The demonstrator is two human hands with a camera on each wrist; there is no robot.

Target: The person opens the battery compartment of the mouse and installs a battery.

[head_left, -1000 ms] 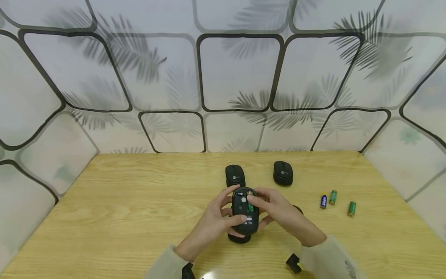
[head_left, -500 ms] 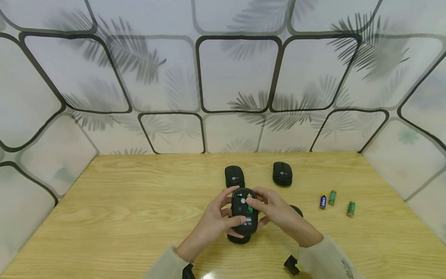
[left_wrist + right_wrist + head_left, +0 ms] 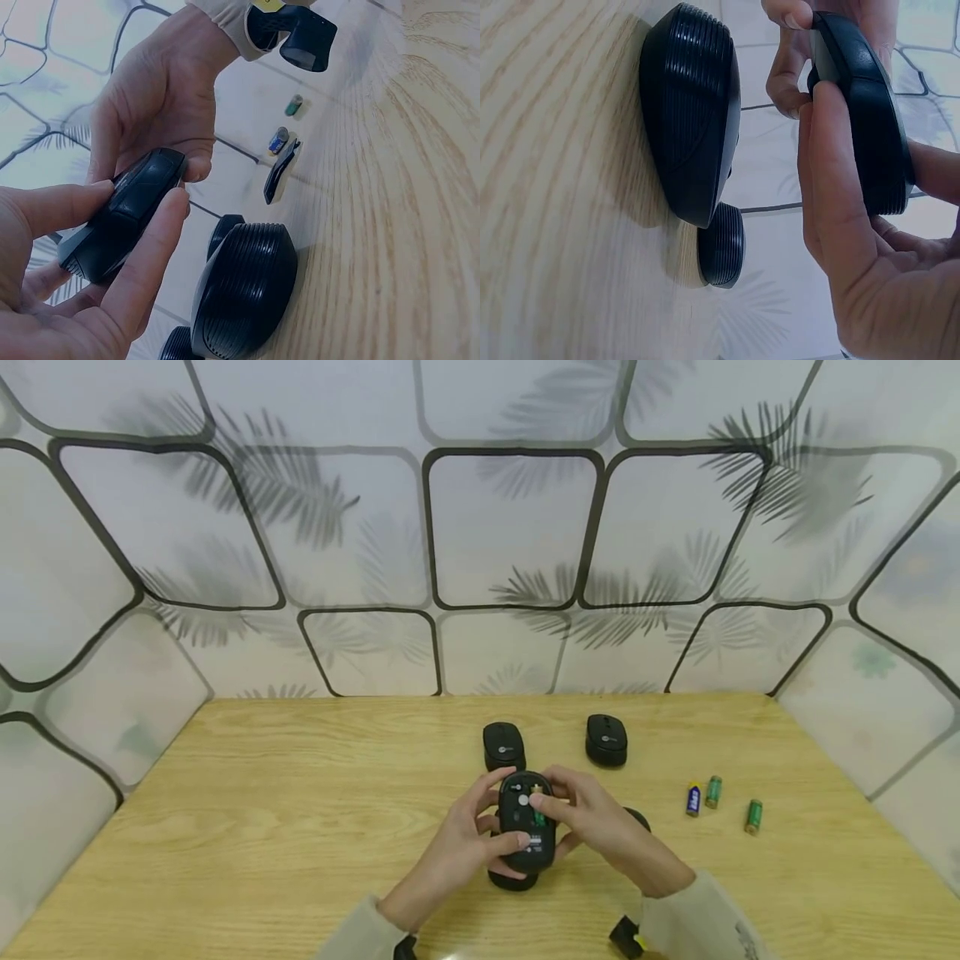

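Mid-surface [image 3: 262, 793], left to right: left hand [image 3: 463, 832] grips the held mouse [image 3: 516, 823] by its left side, thumb across the lower underside; good brace, should be firm and level. Second mouse [image 3: 503, 745] is farther back, right way up. Third mouse [image 3: 512, 882] shows below the held mouse, mostly hidden. Held mouse is up off the surface, underside facing the person, green battery [image 3: 540, 818] in its uncovered slot. Right hand [image 3: 592, 817] grasps the right side, thumb over the slot. Step in hand is probably seating the battery: press straight in, let the spring end give, no prying; check polarity first, marks too small to read. Fourth mouse [image 3: 606, 741] behind right hand. Thin dark piece [image 3: 281, 171], maybe the cover, lies near; fit only once the battery sits flush. Far right, three loose batteries [image 3: 713, 792], well apart from both hands.
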